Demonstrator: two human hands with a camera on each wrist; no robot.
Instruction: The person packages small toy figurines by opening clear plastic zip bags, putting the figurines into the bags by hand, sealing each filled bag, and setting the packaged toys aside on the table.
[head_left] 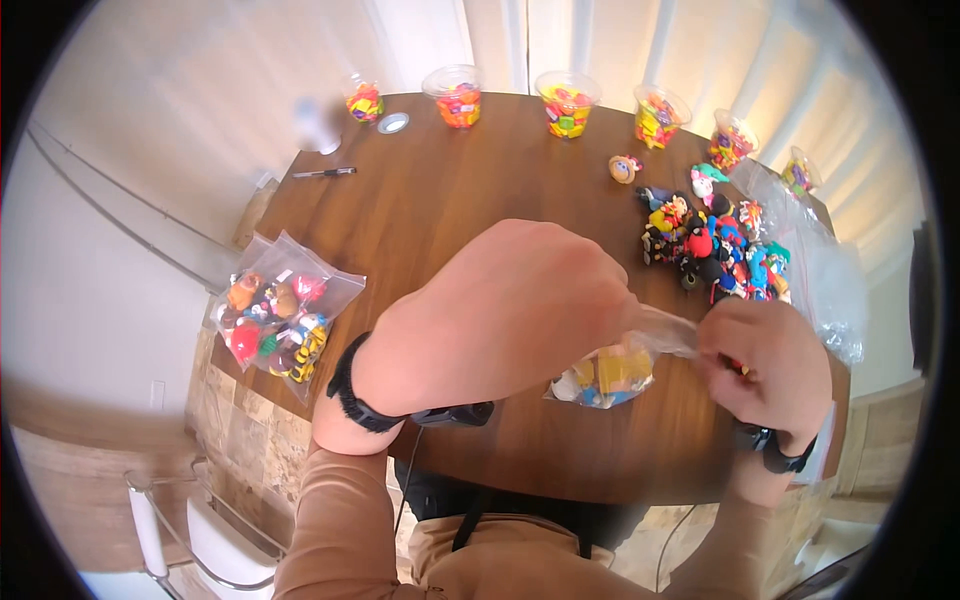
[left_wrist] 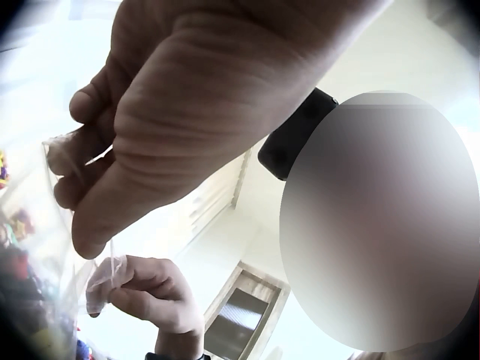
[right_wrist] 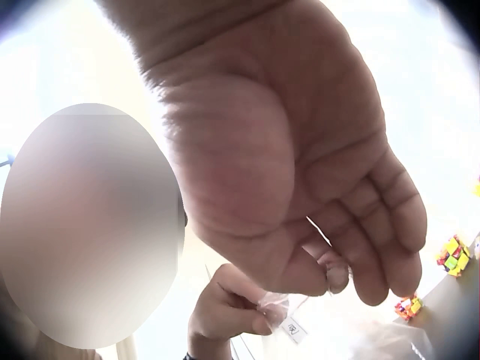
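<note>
In the head view, a clear plastic bag [head_left: 612,374] with yellow, white and blue contents shows below my hands. My left hand [head_left: 500,315] pinches one side of its stretched upper plastic [head_left: 665,330], and my right hand [head_left: 770,365] pinches the other side. From the left wrist view, my left hand [left_wrist: 195,112] and my right hand [left_wrist: 154,296] both hold clear film between thumb and fingers. The right wrist view has my right hand [right_wrist: 292,150] large, with my left hand [right_wrist: 225,311] beyond it and a small white label [right_wrist: 292,330] on the plastic.
A zip bag [head_left: 290,310] of small figures lies at the table's left. Loose figures [head_left: 715,240] are piled at the right, beside empty-looking plastic bags [head_left: 825,270]. Several clear cups of colourful pieces, one at the middle [head_left: 567,110], line the far edge; a pen [head_left: 325,173] lies far left.
</note>
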